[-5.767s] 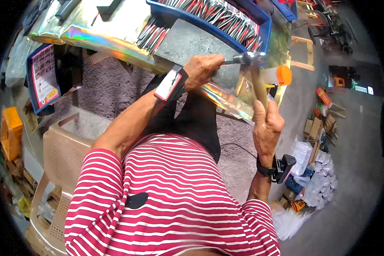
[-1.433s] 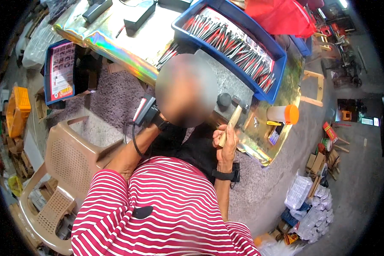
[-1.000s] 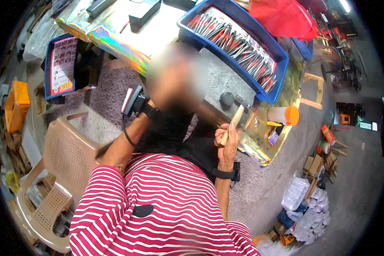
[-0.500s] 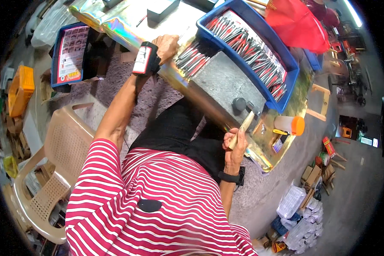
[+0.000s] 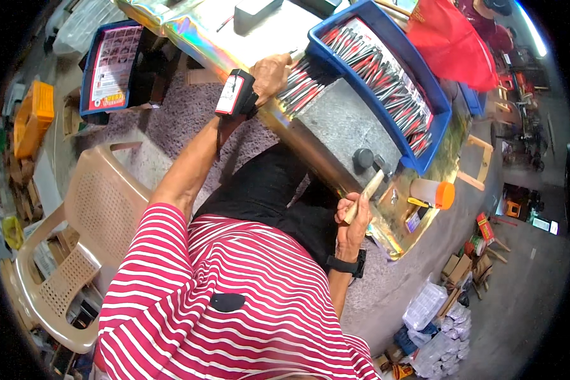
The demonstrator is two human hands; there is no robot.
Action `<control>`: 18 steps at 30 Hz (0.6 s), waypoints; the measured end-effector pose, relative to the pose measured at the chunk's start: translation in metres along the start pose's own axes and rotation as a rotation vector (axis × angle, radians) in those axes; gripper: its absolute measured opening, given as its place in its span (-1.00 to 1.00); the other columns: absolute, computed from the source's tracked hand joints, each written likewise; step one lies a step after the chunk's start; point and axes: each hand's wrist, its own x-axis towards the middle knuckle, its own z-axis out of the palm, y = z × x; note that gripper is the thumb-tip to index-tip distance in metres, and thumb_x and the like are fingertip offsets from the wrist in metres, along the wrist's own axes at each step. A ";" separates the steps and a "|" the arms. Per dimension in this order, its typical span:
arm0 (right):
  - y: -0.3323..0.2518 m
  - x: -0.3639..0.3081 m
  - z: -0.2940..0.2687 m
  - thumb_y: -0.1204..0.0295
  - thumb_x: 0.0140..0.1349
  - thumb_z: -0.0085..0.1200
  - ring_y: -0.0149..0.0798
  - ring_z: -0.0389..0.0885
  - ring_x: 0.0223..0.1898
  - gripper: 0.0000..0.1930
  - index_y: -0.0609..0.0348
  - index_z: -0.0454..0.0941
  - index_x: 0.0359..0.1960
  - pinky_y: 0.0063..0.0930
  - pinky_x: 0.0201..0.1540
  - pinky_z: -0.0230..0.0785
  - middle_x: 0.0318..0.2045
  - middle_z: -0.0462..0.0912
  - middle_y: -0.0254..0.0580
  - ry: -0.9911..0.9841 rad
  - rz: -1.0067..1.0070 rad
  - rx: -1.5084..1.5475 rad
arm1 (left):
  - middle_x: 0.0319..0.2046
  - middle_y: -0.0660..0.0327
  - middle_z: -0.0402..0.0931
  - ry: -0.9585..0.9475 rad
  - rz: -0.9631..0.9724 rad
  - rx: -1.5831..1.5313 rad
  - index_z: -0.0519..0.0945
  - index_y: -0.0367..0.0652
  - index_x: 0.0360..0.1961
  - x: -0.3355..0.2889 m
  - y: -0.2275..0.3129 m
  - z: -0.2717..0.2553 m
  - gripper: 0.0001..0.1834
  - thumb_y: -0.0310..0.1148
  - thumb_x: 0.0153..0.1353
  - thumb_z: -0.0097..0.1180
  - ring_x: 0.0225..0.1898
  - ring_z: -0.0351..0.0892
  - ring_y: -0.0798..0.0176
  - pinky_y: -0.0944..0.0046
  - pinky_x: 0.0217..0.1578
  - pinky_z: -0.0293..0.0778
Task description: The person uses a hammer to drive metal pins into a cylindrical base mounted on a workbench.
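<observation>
Right hand (image 5: 353, 218) grips the hammer (image 5: 373, 184), handle slanting forward-right; left hand (image 5: 270, 76) is nearer the red-and-black tools (image 5: 303, 90), just to its right; left grip state indeterminable

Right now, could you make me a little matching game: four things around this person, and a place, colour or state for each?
Things:
1. hammer
2. jar lid
3. plastic chair
4. bin

Descriptions:
A. orange, at the jar's end
B. blue, with many slim red-and-black items inside
C. handle in the right hand
D. beige, on the person's left

Pairs: 1-C, 2-A, 3-D, 4-B
</observation>
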 end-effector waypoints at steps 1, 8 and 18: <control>0.000 0.000 0.000 0.14 0.20 -0.23 -0.50 0.28 -0.79 -0.65 0.23 0.35 -0.43 -0.67 -0.79 0.09 -0.69 0.43 -0.18 -0.002 -0.001 -0.003 | -0.62 0.05 0.47 0.011 0.002 -0.006 0.50 -0.35 -0.40 0.000 0.002 0.001 -0.73 -0.32 -0.03 -0.05 -0.57 0.46 0.09 0.19 -0.52 0.36; 0.000 0.000 -0.001 0.15 0.20 -0.23 -0.49 0.28 -0.80 -0.65 0.24 0.35 -0.42 -0.67 -0.79 0.07 -0.70 0.45 -0.15 0.003 0.003 0.001 | -0.61 0.02 0.47 0.067 0.009 -0.032 0.50 -0.35 -0.43 -0.002 0.010 0.009 -0.74 -0.34 -0.05 -0.05 -0.55 0.46 0.06 0.18 -0.51 0.37; 0.003 0.001 -0.002 0.14 0.21 -0.23 -0.49 0.27 -0.80 -0.64 0.24 0.36 -0.41 -0.68 -0.80 0.07 -0.70 0.45 -0.15 -0.016 0.013 0.043 | -0.60 -0.01 0.46 0.105 0.004 -0.038 0.49 -0.35 -0.46 -0.001 0.012 0.017 -0.76 -0.37 -0.08 -0.06 -0.53 0.46 0.02 0.15 -0.48 0.37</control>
